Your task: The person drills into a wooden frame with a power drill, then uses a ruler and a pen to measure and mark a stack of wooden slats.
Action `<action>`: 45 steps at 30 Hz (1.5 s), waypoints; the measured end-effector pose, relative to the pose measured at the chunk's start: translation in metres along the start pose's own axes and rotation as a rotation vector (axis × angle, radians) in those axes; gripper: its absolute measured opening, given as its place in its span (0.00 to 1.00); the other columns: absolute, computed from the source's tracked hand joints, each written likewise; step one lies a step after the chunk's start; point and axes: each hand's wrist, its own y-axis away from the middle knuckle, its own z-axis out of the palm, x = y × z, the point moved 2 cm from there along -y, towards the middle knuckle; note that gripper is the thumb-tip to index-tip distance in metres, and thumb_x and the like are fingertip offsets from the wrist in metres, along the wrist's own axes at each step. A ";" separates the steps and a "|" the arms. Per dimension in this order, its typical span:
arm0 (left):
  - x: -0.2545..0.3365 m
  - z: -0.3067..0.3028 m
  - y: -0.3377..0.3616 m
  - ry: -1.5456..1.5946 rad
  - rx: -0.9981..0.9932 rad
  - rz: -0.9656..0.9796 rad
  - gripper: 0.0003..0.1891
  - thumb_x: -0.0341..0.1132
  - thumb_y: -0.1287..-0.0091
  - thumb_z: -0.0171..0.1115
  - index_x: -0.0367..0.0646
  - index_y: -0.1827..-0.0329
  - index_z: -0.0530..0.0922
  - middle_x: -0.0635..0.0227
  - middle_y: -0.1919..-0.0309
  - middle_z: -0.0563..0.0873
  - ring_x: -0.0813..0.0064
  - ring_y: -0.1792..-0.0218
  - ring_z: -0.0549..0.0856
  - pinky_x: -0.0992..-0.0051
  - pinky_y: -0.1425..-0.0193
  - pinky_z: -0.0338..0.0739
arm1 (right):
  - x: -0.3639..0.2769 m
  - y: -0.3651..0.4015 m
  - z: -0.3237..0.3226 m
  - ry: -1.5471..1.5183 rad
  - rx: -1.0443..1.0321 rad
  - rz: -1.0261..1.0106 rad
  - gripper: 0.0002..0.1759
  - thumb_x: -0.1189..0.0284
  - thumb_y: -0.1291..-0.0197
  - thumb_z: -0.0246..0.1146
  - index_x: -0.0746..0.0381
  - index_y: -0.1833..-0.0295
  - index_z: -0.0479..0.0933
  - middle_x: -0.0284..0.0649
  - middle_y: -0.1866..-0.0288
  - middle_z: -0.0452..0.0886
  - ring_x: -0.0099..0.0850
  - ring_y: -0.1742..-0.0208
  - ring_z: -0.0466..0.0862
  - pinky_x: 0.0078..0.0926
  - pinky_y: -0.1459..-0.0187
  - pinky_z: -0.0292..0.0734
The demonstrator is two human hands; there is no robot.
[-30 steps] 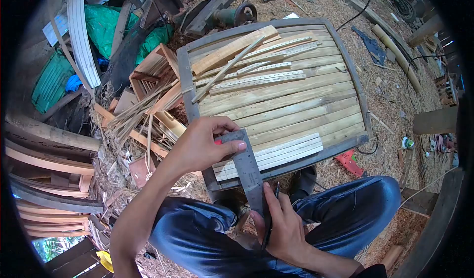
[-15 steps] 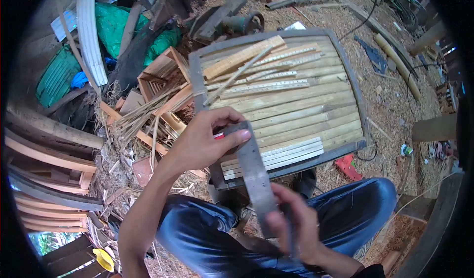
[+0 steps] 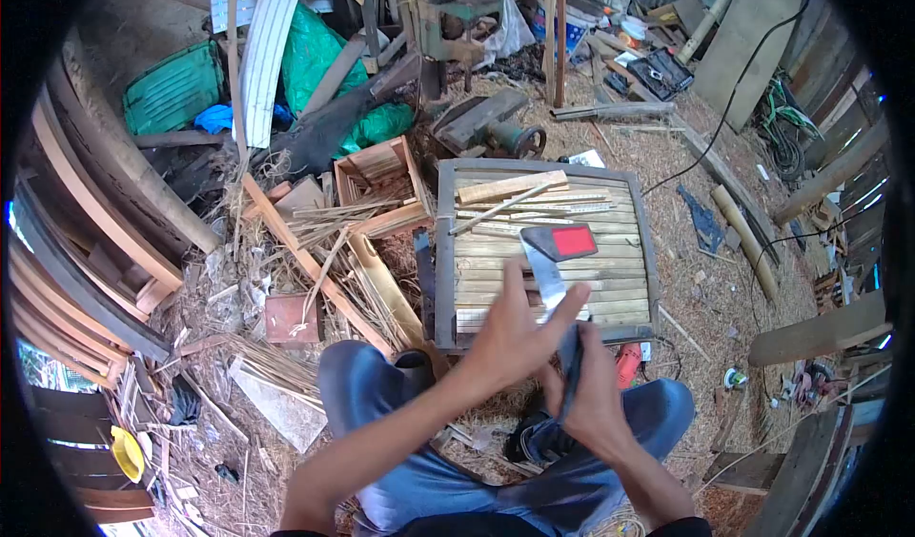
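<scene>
A flat metal tool (image 3: 545, 275) with a dark angled end and a red patch (image 3: 573, 242) is held above the slatted wooden panel (image 3: 618, 301). My left hand (image 3: 510, 340) is closed on its metal strip, thumb on one side and fingers on the other. Just to the right and lower, my right hand (image 3: 593, 396) is wrapped round a dark narrow piece (image 3: 571, 370). Whether that piece joins the tool is hidden by my hands. Thin wooden strips (image 3: 505, 211) lie across the panel's upper part, and more pale strips lie at its lower left.
Left of the panel are an open wooden crate (image 3: 379, 177), long boards (image 3: 315, 261) and curved wooden pieces (image 3: 95, 203). A red tool (image 3: 628, 364) lies at the panel's lower right. Beyond it stand a post (image 3: 556, 37) and an open dark case (image 3: 660, 73). Shavings cover the ground.
The view has tilted up and shows more of the workshop. The tool's red-patched end has swung out beyond my hands, and my left hand now grips further along the metal, close to my right hand.
</scene>
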 end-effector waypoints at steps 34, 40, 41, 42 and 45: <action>-0.013 -0.139 -0.027 0.459 0.233 -0.087 0.08 0.35 0.22 0.51 0.40 0.52 0.74 0.72 0.71 0.76 0.79 0.77 0.78 0.75 0.75 0.73 | 0.027 -0.088 0.077 0.395 -0.120 0.040 0.21 0.65 0.61 0.78 0.71 0.67 0.82 0.59 0.69 0.85 0.54 0.65 0.87 0.46 0.59 0.83; -0.039 -0.146 -0.023 0.551 0.218 -0.158 0.08 0.37 0.22 0.53 0.42 0.51 0.73 0.74 0.70 0.75 0.80 0.76 0.77 0.78 0.76 0.70 | 0.019 -0.094 0.127 0.424 0.017 0.064 0.20 0.66 0.59 0.76 0.73 0.68 0.82 0.61 0.70 0.84 0.57 0.64 0.87 0.48 0.60 0.82; -0.034 -0.147 -0.023 0.559 0.223 -0.157 0.08 0.37 0.22 0.53 0.42 0.51 0.73 0.74 0.70 0.75 0.80 0.76 0.77 0.78 0.76 0.70 | 0.018 -0.099 0.131 0.439 0.020 0.096 0.20 0.65 0.58 0.77 0.72 0.67 0.82 0.61 0.69 0.84 0.57 0.62 0.86 0.48 0.59 0.81; -0.030 -0.149 -0.024 0.599 0.210 -0.147 0.08 0.37 0.22 0.54 0.43 0.51 0.73 0.74 0.70 0.75 0.80 0.76 0.77 0.78 0.76 0.69 | 0.016 -0.103 0.135 0.446 0.018 0.093 0.20 0.65 0.58 0.77 0.72 0.67 0.82 0.61 0.69 0.84 0.57 0.62 0.86 0.48 0.59 0.81; -0.028 -0.150 -0.025 0.665 0.195 -0.114 0.07 0.37 0.22 0.54 0.43 0.51 0.73 0.74 0.70 0.75 0.81 0.77 0.77 0.78 0.76 0.70 | 0.014 -0.109 0.138 0.461 0.066 0.082 0.21 0.65 0.58 0.76 0.73 0.69 0.81 0.62 0.70 0.83 0.58 0.64 0.86 0.49 0.60 0.81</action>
